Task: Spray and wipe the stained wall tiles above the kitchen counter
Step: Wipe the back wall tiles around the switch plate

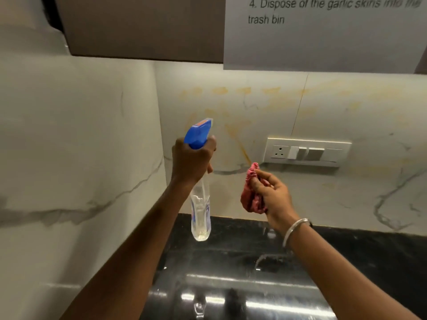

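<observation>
Yellow-orange stains (233, 125) streak the pale marble wall tiles (346, 107) above the counter. My left hand (193, 160) grips the neck of a clear spray bottle (200, 215) with a blue trigger head (197, 132), nozzle aimed at the stained tile. To its right, my right hand (271, 192) holds a bunched pink-red cloth (250, 199) just in front of the wall, below the stains. A silver bangle circles that wrist.
A cream switch and socket panel (307, 152) sits on the wall right of the cloth. Below runs the glossy black counter (369, 255). A brown cabinet (143, 26) and a taped paper note (323, 33) hang overhead. A side wall (76, 135) closes the left.
</observation>
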